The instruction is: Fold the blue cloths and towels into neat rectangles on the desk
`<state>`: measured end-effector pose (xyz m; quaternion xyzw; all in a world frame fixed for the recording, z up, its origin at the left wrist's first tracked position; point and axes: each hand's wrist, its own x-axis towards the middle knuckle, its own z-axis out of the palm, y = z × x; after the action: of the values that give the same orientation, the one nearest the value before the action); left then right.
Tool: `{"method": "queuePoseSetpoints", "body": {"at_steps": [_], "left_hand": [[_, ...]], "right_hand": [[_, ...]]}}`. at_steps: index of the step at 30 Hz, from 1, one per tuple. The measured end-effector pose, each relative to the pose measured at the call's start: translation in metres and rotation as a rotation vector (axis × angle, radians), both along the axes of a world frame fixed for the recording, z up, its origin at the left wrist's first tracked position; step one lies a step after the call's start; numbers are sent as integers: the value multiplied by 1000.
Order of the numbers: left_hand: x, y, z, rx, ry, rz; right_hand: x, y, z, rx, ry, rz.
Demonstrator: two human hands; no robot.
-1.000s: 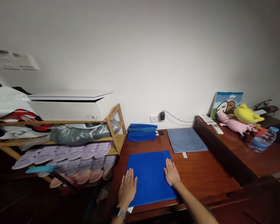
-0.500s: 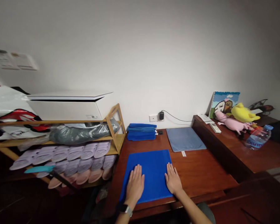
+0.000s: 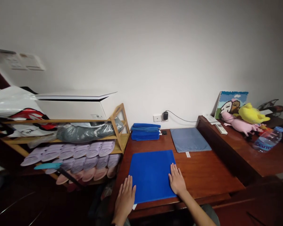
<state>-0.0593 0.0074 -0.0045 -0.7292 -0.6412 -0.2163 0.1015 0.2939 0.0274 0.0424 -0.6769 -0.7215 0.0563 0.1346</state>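
Observation:
A bright blue cloth (image 3: 153,175) lies flat and square on the wooden table (image 3: 202,175). At its lower left edge rests my left hand (image 3: 125,197), fingers stretched out and holding nothing. My right hand (image 3: 177,180) lies flat over the cloth's right edge, its fingers slightly spread. A small white tag (image 3: 134,207) pokes out below the cloth near my left hand. Behind it sits a stack of folded blue cloths (image 3: 145,131), and a grey-blue cloth (image 3: 190,140) is spread at the back right.
On the left stands a wooden rack (image 3: 122,147) with slippers (image 3: 80,151) and a white box (image 3: 73,108). A charger (image 3: 165,115) is plugged into the wall. The right-hand surface carries plush toys (image 3: 242,125), a remote (image 3: 221,129) and a bottle (image 3: 269,140).
My left hand has moved left and down, from on top of the blue cloth to its lower left edge. My right hand stays at the right edge. The view has shifted slightly.

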Motion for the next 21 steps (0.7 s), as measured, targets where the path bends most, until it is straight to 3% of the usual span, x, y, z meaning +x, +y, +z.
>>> {"method": "queuePoseSetpoints", "body": {"at_steps": [4,10,12,16,18,19,21], "left_hand": [[-5,-7,3,-15,-10,25],[5,-2,13,27,-11,-27],[30,-1,22,20,-6,-77],[123,1,40,-24,12,-324],[158,3,42,-46,28,-414],[165,4,40,-53,31,-421],[152,5,33,-55,25,-352]], "right_hand": [[-4,-15,6,-5,7,-14],[-6,-47,-4,3,21,-16],[-6,-50,-3,-7,24,-14],[-6,-49,4,-9,28,-3],[-5,-49,5,-13,28,5],[-5,-49,4,-12,30,8],[-5,-49,1,1,36,7]]}}
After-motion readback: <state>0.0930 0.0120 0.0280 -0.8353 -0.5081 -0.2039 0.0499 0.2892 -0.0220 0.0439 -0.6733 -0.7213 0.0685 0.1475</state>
